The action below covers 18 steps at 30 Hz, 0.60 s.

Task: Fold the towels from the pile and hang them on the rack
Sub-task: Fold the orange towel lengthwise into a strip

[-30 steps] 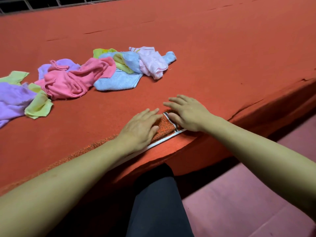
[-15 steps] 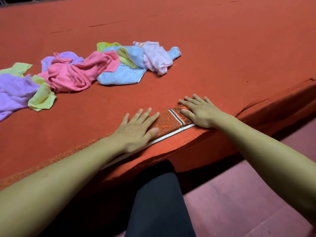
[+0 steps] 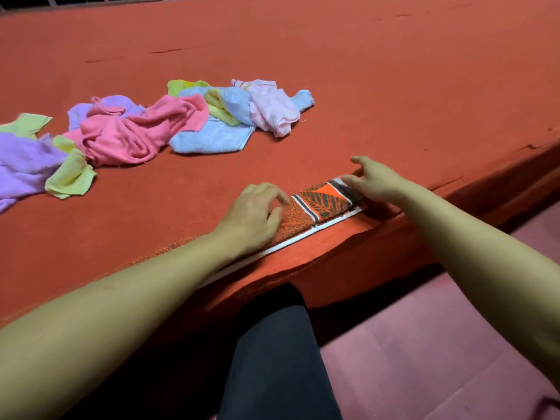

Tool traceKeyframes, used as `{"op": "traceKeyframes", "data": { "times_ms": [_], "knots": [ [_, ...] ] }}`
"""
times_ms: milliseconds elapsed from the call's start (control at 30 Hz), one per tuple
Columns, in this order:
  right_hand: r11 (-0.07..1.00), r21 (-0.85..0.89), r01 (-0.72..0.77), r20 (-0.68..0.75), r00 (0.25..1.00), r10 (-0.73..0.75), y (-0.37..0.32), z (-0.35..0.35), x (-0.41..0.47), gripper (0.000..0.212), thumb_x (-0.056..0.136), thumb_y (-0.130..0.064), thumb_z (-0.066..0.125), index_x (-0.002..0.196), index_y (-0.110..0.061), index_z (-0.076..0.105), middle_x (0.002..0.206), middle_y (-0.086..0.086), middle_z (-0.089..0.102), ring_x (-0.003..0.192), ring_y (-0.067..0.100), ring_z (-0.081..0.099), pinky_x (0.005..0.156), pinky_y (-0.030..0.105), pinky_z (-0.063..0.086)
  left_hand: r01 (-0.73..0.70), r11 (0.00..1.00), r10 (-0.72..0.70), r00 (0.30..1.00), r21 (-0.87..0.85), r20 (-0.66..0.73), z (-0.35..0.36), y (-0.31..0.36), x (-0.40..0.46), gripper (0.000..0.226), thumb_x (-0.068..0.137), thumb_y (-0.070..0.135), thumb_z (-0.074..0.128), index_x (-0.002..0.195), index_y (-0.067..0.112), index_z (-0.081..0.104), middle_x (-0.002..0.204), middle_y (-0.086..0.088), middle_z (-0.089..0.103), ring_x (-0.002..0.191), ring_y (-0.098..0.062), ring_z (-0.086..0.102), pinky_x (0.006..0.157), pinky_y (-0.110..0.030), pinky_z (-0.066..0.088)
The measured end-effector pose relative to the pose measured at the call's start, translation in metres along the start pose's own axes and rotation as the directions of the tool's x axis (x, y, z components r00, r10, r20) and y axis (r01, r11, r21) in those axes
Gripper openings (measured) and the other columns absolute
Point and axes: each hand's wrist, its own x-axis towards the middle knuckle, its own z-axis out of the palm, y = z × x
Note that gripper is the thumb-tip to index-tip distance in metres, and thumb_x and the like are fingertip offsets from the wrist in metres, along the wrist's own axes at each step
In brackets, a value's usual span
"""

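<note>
The orange patterned towel (image 3: 325,204) lies folded in a strip along the desk (image 3: 394,86) edge, nearer me than the pile (image 3: 145,128). My left hand (image 3: 251,216) pins it, fingers loosely curled; my right hand (image 3: 374,183), open, holds nothing. I should smooth outward, edges aligned.

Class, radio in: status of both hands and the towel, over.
Left hand flat on orange patterned towel. Right hand at its end, fingers open. Pile unfolded. Rack not visible.
</note>
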Motion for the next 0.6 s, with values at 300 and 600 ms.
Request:
{"op": "traceKeyframes", "data": {
  "times_ms": [300,600],
  "knots": [
    [0.994,0.005,0.109,-0.029,0.994,-0.108,0.004,-0.01,0.005,0.06,0.087,-0.028,0.071,0.141,-0.017,0.046,0.112,0.002,0.067,0.092,0.019,0.062,0.084,0.028,0.044,0.144,0.961,-0.14,0.99,-0.238,0.034,0.017,0.044,0.038,0.02,0.086,0.01,0.064,0.098,0.025,0.067,0.092,0.013,0.07,0.081,-0.006,0.063,0.079,-0.019,0.045],
    [0.932,-0.022,0.362,-0.024,0.932,-0.363,0.03,-0.001,-0.035,0.057,0.079,-0.009,0.067,0.134,-0.021,0.056,0.105,-0.009,0.066,0.09,0.023,0.057,0.085,0.03,0.041,0.101,0.994,-0.107,0.973,0.038,0.204,0.013,0.025,0.0,0.028,0.079,0.03,0.078,0.103,0.031,0.063,0.096,0.017,0.067,0.075,-0.003,0.055,0.076,-0.022,0.043]
  ]
}}
